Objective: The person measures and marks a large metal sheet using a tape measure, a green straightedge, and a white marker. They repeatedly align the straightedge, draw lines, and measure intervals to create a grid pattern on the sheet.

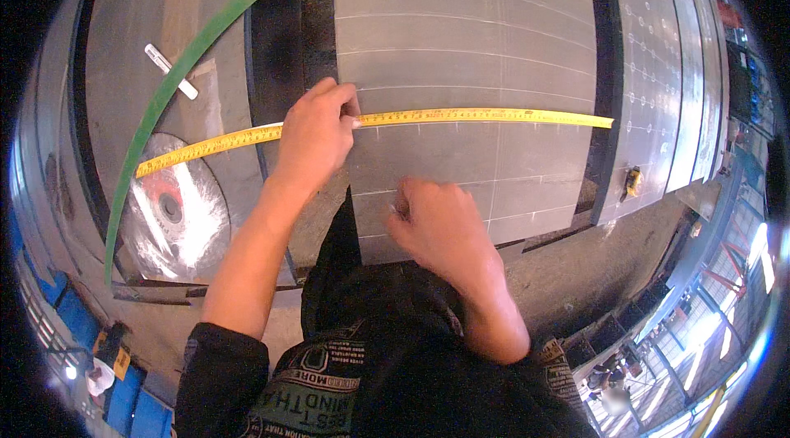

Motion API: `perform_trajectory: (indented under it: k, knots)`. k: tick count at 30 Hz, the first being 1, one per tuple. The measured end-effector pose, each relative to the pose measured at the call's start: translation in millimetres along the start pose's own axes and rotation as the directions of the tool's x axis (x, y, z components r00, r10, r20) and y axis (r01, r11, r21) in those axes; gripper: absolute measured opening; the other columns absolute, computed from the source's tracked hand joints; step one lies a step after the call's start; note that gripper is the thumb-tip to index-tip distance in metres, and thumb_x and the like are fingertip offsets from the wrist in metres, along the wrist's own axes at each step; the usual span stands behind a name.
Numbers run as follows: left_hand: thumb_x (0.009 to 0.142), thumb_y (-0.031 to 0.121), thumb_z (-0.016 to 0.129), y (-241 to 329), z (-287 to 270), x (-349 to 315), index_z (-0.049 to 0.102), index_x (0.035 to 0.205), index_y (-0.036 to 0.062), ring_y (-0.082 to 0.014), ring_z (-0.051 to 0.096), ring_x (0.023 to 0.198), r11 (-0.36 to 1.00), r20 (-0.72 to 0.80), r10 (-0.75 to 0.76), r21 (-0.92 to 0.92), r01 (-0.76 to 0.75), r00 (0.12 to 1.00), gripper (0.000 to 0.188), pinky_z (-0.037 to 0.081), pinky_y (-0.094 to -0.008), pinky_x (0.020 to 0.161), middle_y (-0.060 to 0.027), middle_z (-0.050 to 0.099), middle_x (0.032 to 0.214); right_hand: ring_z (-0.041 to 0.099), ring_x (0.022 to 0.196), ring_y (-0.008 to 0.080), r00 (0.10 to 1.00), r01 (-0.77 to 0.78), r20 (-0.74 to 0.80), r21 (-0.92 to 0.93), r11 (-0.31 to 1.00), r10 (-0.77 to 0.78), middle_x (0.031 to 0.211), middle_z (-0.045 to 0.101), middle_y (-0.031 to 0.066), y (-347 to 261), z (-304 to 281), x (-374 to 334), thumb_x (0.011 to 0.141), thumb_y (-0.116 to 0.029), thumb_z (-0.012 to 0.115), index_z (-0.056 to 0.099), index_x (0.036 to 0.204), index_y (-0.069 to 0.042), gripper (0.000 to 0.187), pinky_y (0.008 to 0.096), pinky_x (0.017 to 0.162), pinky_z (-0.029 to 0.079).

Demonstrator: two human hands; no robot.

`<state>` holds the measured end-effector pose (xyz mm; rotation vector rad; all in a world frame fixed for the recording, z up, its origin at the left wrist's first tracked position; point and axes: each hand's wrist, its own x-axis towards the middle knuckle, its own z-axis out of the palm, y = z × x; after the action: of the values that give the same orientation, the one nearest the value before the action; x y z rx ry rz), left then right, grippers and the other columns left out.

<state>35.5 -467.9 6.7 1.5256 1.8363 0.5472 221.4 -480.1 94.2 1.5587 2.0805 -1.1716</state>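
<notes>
A yellow tape measure blade (461, 116) stretches across the grey metal plate (428, 18), out past its left edge and over the gap. At that left edge my left hand (319, 129) is closed, fingers pinching the blade. Its right end reaches the plate's right edge. Nearer to me, my right hand (444, 224) hovers close to the plate, its fingers curled in; what they hold, if anything, is hidden. Thin pale lines run across the plate, and short pale ticks show just below the tape.
Left, a long green strip (164, 92) crosses over a white marker (171, 72) beside a shiny wrapped disc (169, 209). A small yellow-and-black object (632, 183) lies on the right-hand plate (638, 51), which has rows of circle marks. Dark gaps separate the plates.
</notes>
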Motion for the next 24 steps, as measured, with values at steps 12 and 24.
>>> perform_trajectory:
  k: [12, 24]
  knots:
    - [0.076, 0.005, 0.075, -9, 15, -2, 0.065, 0.084, 0.0032, -0.0396, 0.065, 0.092, 0.994, -0.027, 0.038, 0.108, -0.035, 0.999, 0.013, 0.051, -0.0500, 0.082, -0.0153, 0.063, 0.091, 0.071, 0.086, 0.0442, 0.960, 0.114, 0.281, -0.316, 0.942, -0.022, 0.091, 0.071, 0.0266, 132, 41, -104, 0.079, -0.029, 0.073, 0.072, 0.092, 0.001, 0.032, 0.0537, 0.079, 0.057]
    - [0.076, 0.003, 0.075, 23, -17, -59, 0.064, 0.085, 0.0003, -0.0305, 0.062, 0.083, 0.994, -0.388, 0.110, 0.065, -0.092, 0.915, 0.015, 0.049, -0.0414, 0.076, -0.0139, 0.060, 0.085, 0.067, 0.074, 0.0381, 0.729, -0.532, 0.640, 0.307, 0.789, 0.243, 0.089, 0.072, 0.0166, 537, 271, -262, 0.078, -0.031, 0.073, 0.071, 0.099, -0.005, 0.034, 0.0463, 0.071, 0.057]
